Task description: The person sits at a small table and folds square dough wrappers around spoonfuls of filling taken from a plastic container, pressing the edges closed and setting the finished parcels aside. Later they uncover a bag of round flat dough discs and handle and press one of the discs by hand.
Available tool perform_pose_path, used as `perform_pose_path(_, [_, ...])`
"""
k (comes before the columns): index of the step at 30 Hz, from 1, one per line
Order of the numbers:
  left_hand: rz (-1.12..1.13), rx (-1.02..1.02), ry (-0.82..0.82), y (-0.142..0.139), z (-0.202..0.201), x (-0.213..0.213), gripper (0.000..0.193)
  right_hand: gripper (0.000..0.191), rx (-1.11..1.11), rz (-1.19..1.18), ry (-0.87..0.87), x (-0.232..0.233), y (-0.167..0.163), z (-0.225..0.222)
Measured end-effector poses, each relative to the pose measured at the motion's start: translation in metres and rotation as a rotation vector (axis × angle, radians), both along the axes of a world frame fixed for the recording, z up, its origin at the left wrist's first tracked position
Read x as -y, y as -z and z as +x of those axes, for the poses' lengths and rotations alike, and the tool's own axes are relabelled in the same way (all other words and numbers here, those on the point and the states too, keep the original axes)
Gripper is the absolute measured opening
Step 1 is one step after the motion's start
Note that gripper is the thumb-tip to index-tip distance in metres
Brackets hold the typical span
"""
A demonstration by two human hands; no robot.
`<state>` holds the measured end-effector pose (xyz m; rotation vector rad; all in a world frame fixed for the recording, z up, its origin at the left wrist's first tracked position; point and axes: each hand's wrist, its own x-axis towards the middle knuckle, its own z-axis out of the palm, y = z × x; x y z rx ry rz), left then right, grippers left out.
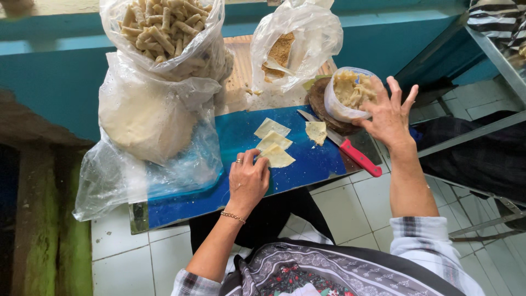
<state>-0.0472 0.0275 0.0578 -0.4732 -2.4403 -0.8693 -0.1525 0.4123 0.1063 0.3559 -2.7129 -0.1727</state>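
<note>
My left hand [247, 180] rests on the blue board [241, 181], fingertips pressing the edge of a pale square wrapper [278, 158]. Two more wrappers [272, 127] lie just beyond it, and a fourth wrapper with filling [316, 132] lies to the right. My right hand [390, 114] hovers with fingers spread beside a clear plastic bag of yellowish filling [350, 93] that sits on a dark round wooden block [329, 112]. It holds nothing that I can see.
A red-handled knife [350, 151] lies across the board's right edge. A large bag of stacked wrappers [145, 118] fills the left. Behind stand a bag of rolled snacks [167, 27] and a bag of brown crumbs [285, 49]. White tiled floor lies below.
</note>
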Motion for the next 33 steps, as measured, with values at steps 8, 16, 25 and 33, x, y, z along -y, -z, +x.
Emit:
perform_pose_path(8, [-0.042,-0.066,-0.017,0.002,-0.001,-0.001,0.013,0.047,0.014,0.111,0.032,0.004,-0.008,-0.002])
perform_pose_path(16, [-0.221,-0.181,-0.022,0.005,0.000,-0.004,0.009,0.048,-0.001,0.187,-0.025,0.011,-0.013,-0.005])
perform_pose_path(25, [-0.250,-0.149,0.009,0.004,-0.003,0.000,0.011,0.030,0.116,-0.627,-0.274,0.044,-0.054,0.030])
perform_pose_path(33, [-0.296,-0.130,0.025,-0.001,0.000,0.003,0.015,0.048,0.273,-0.440,-0.523,0.152,0.009,0.048])
